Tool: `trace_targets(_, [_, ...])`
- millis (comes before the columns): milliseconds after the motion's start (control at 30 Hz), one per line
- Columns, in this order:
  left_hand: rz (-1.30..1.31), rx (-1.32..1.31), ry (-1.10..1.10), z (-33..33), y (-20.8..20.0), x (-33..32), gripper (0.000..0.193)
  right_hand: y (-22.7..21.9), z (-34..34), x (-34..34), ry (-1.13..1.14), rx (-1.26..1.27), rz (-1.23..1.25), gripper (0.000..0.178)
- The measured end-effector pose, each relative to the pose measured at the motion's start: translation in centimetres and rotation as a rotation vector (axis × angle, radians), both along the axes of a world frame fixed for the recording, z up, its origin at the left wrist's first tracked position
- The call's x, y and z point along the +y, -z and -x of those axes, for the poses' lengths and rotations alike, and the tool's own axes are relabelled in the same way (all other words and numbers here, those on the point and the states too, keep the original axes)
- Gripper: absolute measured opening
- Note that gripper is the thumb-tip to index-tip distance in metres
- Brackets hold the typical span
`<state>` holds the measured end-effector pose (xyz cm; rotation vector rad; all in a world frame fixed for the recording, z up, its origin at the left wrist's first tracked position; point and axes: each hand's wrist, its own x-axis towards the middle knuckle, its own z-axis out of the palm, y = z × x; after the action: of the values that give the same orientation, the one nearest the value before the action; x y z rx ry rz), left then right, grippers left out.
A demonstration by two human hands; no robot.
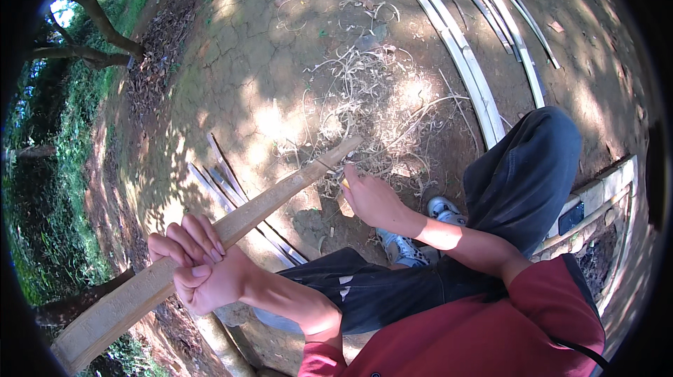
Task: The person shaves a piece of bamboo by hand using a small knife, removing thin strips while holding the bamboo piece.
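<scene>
A long, pale strip of wood or split bamboo (280,191) runs slantwise across the view, its wide end at lower left and its narrow tip near the middle. My left hand (203,265) is wrapped round the wide part, thumb over the fingers. Close to the narrow tip, my right hand (371,198) is closed on a small knife (344,183) with a yellowish handle. Its thin blade seems to lie across the strip; most of the handle is hidden in my fingers.
Curled shavings (364,96) lie heaped on the bare earth ahead. Long pale strips (459,54) are laid out at upper right, and more strips (224,184) lie left of my legs. A phone (571,218) rests on a bamboo bench (596,198) at right. Trees (98,23) stand at left.
</scene>
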<state>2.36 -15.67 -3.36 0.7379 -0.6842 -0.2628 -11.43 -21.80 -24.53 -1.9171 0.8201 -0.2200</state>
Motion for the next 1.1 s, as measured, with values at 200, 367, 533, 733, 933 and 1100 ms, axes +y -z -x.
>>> trace_targets(200, [0.02, 0.011, 0.04, 0.1, 0.0, -0.1, 0.022, 7.8, 0.0, -0.9, 0.032, 0.174, 0.006, 0.022])
trace_targets(367, [-0.033, -0.07, 0.042, 0.7, -0.3, -0.3, 0.021, 2.2, -1.4, -1.0, 0.017, 0.165, 0.033, 0.023])
trace_targets(533, [-0.026, -0.025, 0.014, 1.1, -0.4, -0.9, 0.021, 10.8, -2.4, -1.3, 0.121, 0.216, 0.109, 0.025])
trace_targets(733, [-0.044, -0.036, -0.031, 1.0, -0.1, 0.3, 0.021, 3.1, -2.0, -0.2, 0.021, 0.122, 0.053, 0.024])
trace_targets(933, [-0.004, -0.049, 0.079, 0.9, -0.2, -0.8, 0.021, 12.4, -1.4, -0.7, 0.158, 0.293, 0.082, 0.029])
trace_targets(1100, [-0.02, -0.046, 0.014, 0.5, 0.1, 0.6, 0.019, 3.9, -2.4, -0.9, 0.071, 0.047, 0.097, 0.031])
